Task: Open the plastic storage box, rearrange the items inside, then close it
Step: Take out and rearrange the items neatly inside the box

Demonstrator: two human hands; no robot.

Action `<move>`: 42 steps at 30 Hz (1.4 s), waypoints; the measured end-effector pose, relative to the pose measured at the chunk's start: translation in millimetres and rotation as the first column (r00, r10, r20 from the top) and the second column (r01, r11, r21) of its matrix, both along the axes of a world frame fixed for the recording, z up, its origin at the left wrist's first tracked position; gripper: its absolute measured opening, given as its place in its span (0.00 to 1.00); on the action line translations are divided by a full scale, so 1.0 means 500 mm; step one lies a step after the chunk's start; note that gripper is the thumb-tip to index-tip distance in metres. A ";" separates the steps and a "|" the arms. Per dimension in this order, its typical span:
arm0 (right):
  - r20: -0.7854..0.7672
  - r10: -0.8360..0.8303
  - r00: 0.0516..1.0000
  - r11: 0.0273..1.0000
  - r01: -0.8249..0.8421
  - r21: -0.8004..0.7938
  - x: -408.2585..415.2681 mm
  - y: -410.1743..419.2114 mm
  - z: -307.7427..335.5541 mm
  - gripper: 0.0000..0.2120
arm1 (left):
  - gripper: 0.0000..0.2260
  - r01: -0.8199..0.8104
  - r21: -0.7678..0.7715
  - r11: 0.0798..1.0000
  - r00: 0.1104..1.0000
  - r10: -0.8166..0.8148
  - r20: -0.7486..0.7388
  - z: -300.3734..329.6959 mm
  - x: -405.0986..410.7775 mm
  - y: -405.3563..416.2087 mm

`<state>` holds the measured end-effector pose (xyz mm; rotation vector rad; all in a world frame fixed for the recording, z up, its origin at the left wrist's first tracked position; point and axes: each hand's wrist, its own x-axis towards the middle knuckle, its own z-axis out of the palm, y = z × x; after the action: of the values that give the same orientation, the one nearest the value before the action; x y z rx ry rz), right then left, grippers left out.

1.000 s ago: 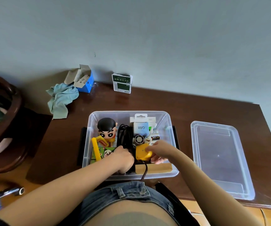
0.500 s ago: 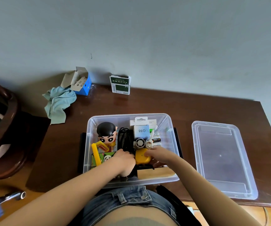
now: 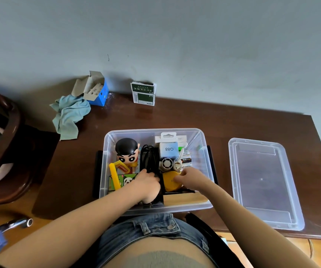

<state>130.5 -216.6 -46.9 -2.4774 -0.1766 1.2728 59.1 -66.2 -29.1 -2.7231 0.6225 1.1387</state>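
The clear plastic storage box [image 3: 204, 140] stands open in the middle of the brown table. Its clear lid [image 3: 262, 182] lies flat to its right. Inside are a cartoon boy figure [image 3: 126, 151], a yellow stick [image 3: 114, 177], panda cards [image 3: 128, 179], a coiled black cable [image 3: 149, 157], a white Q88 package [image 3: 169, 149], a small round fan [image 3: 166, 163] and a yellow gadget [image 3: 171, 180]. My left hand [image 3: 147, 185] reaches into the box's near middle, fingers curled down over dark items. My right hand [image 3: 191, 179] holds the yellow gadget's right side.
A teal cloth [image 3: 69, 115] and an open blue carton [image 3: 95, 89] sit at the table's back left. A green-and-white packet [image 3: 143, 93] stands against the wall. A dark wooden chair [image 3: 3, 144] is on the left. A metal tool [image 3: 18, 223] lies near my left elbow.
The yellow gadget has sunk lower into the box under my right hand. My left hand has stayed at the black items beside it. The view has shifted slightly.
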 end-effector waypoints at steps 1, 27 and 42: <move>0.030 0.035 0.999 0.999 -0.034 -0.020 -0.002 0.001 0.000 0.14 | 0.13 0.007 0.008 1.000 1.000 -0.007 -0.004 0.001 -0.001 0.000; -0.142 -0.073 0.987 0.909 0.124 0.398 -0.020 0.024 0.106 0.14 | 0.31 -0.500 -0.610 0.615 0.756 0.653 0.038 0.025 -0.026 0.042; 0.334 0.354 0.874 0.926 -0.278 -0.254 -0.006 0.014 0.014 0.10 | 0.30 -0.537 -0.803 0.260 0.388 0.921 0.039 0.081 -0.059 0.104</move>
<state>127.5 -209.8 -39.8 -2.9428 -0.6051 0.9483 29.3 -14.1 11.4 -3.9247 -0.7131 0.0016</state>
